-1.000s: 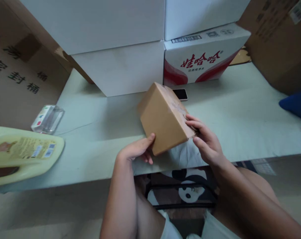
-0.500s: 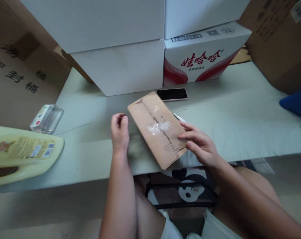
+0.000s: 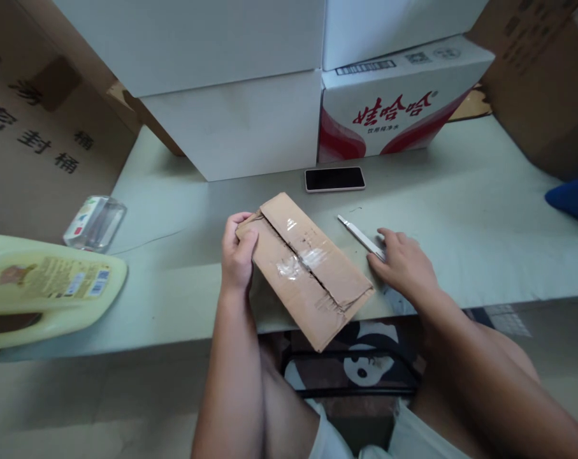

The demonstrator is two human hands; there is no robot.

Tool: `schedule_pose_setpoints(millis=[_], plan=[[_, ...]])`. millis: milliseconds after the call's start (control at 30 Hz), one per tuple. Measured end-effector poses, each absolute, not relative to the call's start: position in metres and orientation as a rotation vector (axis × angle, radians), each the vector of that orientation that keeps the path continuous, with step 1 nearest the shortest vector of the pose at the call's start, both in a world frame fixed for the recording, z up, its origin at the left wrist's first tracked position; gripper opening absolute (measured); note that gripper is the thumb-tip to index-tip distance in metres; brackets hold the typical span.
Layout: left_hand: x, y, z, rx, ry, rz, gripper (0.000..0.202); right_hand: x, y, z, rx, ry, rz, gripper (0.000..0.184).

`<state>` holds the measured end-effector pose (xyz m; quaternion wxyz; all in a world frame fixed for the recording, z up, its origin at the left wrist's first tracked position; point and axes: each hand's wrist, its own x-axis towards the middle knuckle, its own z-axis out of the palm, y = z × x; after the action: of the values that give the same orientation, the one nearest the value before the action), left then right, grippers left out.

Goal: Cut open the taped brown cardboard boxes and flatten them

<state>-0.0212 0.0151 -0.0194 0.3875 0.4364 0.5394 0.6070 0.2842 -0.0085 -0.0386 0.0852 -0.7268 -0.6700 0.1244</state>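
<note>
My left hand (image 3: pixel 238 252) grips the far left corner of a flat brown cardboard box (image 3: pixel 312 268), thumb on top. Clear tape covers the box's middle, and a dark open seam runs along its length. The box tilts over the table's front edge. To its right lies a slim silver craft knife (image 3: pixel 360 237), tip pointing up and left. My right hand (image 3: pixel 406 261) is at the knife's near end, with thumb and forefinger apart on either side of the handle. Its other fingers are partly hidden.
A phone (image 3: pixel 335 179) lies before stacked white cartons (image 3: pixel 236 127) and a red-and-white carton (image 3: pixel 389 115). At left are a clear plastic container (image 3: pixel 100 223) and a yellow jug (image 3: pixel 54 293). Large brown cartons flank the table (image 3: pixel 484 210); something blue (image 3: pixel 573 201) sits at right.
My left hand has taken hold of the box's corner. My right hand has let go of the box and moved right to the knife. The box has shifted nearer me, its seam gaping wider.
</note>
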Motion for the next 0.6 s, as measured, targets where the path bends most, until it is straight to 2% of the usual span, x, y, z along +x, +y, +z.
schedule_pose_setpoints(millis=[167, 300, 367, 433, 500, 600], plan=[[-0.020, 0.016, -0.020, 1.094, 1.368, 1.561, 0.039, 0.278, -0.008, -0.035, -2.143, -1.929, 0.665, 0.057], [-0.019, 0.015, -0.020, 1.095, 1.375, 1.558, 0.037, 0.271, -0.013, -0.028, -1.657, -1.695, 1.121, 0.043], [-0.018, 0.015, -0.021, 1.106, 1.383, 1.556, 0.036, 0.269, -0.018, -0.020, -1.358, -1.577, 1.261, 0.031], [-0.017, 0.015, -0.021, 1.118, 1.394, 1.553, 0.034, 0.267, -0.024, -0.009, -1.071, -1.478, 1.364, 0.027], [-0.017, 0.015, -0.021, 1.125, 1.400, 1.548, 0.033, 0.265, -0.031, 0.001, -0.846, -1.413, 1.346, 0.028], [-0.016, 0.015, -0.021, 1.113, 1.403, 1.548, 0.032, 0.260, -0.040, 0.015, -0.732, -1.407, 1.084, 0.026]])
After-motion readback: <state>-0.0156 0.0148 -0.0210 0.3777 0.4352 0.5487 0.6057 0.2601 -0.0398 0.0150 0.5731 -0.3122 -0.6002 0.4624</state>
